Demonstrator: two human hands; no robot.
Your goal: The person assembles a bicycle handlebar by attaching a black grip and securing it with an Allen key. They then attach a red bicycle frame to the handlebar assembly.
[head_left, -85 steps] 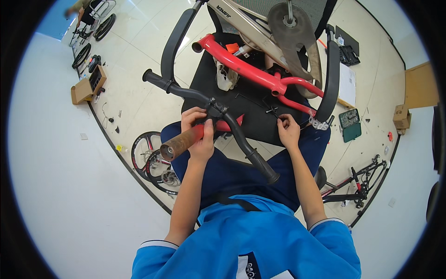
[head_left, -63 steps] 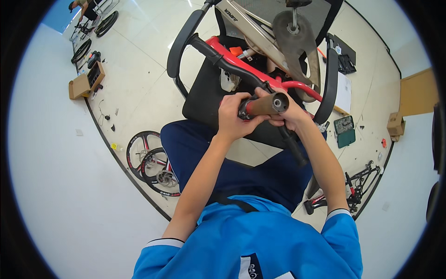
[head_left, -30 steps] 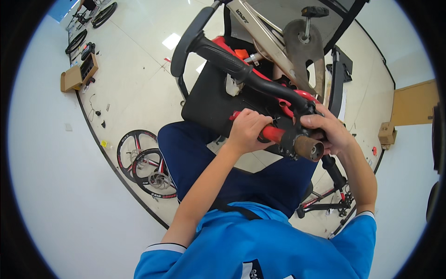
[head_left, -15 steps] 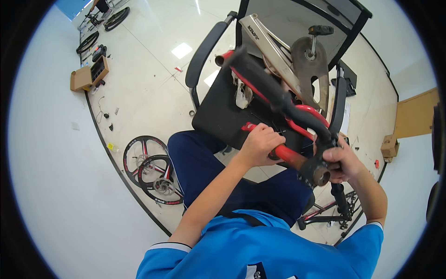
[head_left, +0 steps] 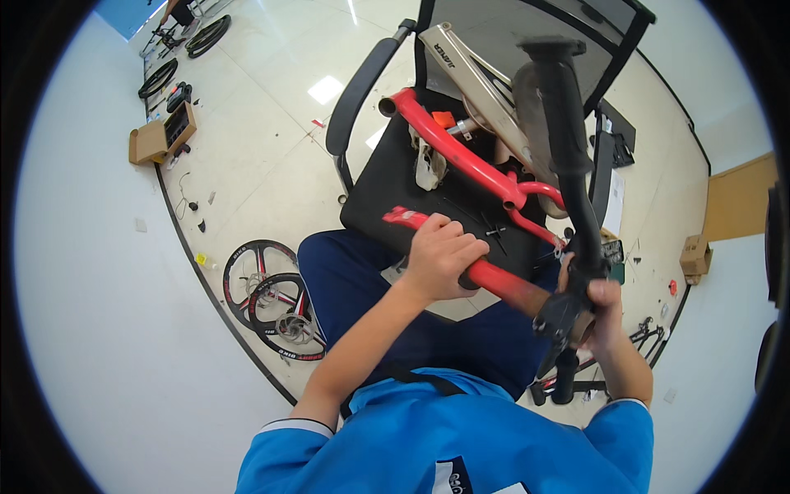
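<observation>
Over my lap, my left hand (head_left: pixel 442 259) is wrapped round a red tube (head_left: pixel 508 286) with a notched end sticking out to the left. At its other end the tube meets a black clamp (head_left: pixel 556 319), joined to a black bicycle handlebar (head_left: pixel 583 210). My right hand (head_left: pixel 607 313) grips the handlebar beside the clamp, its fingers partly hidden. One long rubber grip points away from me, the other down toward my lap. Beyond my hands a red bicycle frame (head_left: pixel 461 148) lies on the black chair (head_left: pixel 378 185), beside a silver-beige frame part (head_left: pixel 473 78).
Thin tools (head_left: pixel 494 230) and a whitish rag (head_left: pixel 429 169) lie on the chair seat. The chair's armrest (head_left: pixel 362 95) rises at the left. Two spoked wheels (head_left: pixel 288 309) rest on the floor left of my legs. Cardboard boxes (head_left: pixel 150 142) stand along the walls.
The handlebar has swung from pointing far left to pointing straight away from me, uncovering the red frame. My left hand has shifted slightly left with the red tube.
</observation>
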